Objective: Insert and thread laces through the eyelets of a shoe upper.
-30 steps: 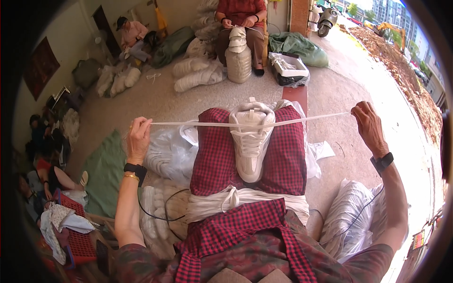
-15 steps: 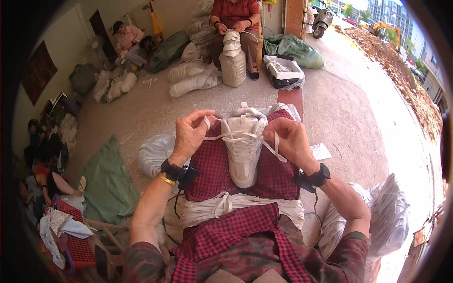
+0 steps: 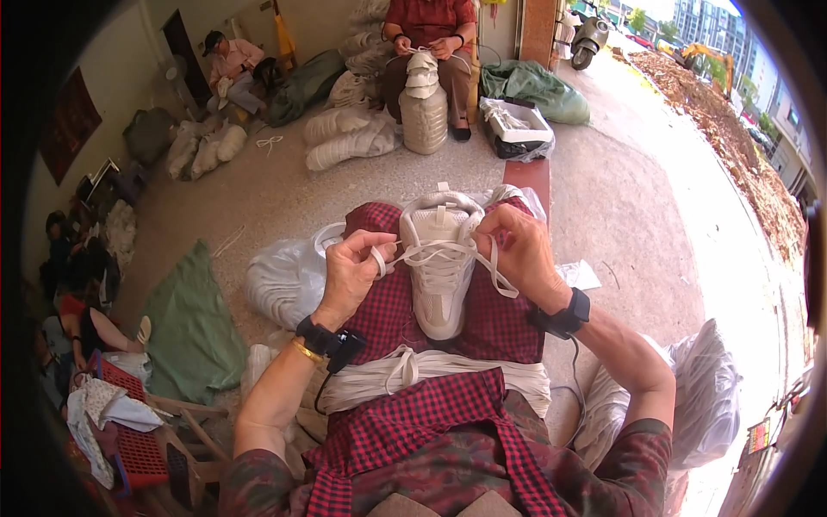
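A white sneaker (image 3: pixel 437 297) rests upright on my lap, toe toward me, on a red-and-black checked apron (image 3: pixel 376 323). Its shoelace (image 3: pixel 502 280) crosses the tongue near the top eyelets. At the shoe's left side, my left hand (image 3: pixel 351 267) pinches one lace end, with a loop over its fingers. My right hand (image 3: pixel 517 250) is closed on the lace by the upper right eyelets, and a loose length hangs below it. A bundle of white laces (image 3: pixel 439 379) lies across my lap, nearer to me than the shoe.
Plastic-wrapped stacks of pale shoe parts stand on my left (image 3: pixel 284 280) and right (image 3: pixel 706 396). A green sheet (image 3: pixel 194 332) lies on the floor at left, near a red basket (image 3: pixel 142 448). Ahead, a seated co-worker (image 3: pixel 429 34) handles laces beside a black box (image 3: pixel 517 131).
My left hand has moved slightly right and down, closer to the shoe. My right hand has drawn in to the upper right eyelets. The lace over the tongue now lies in a crossing.
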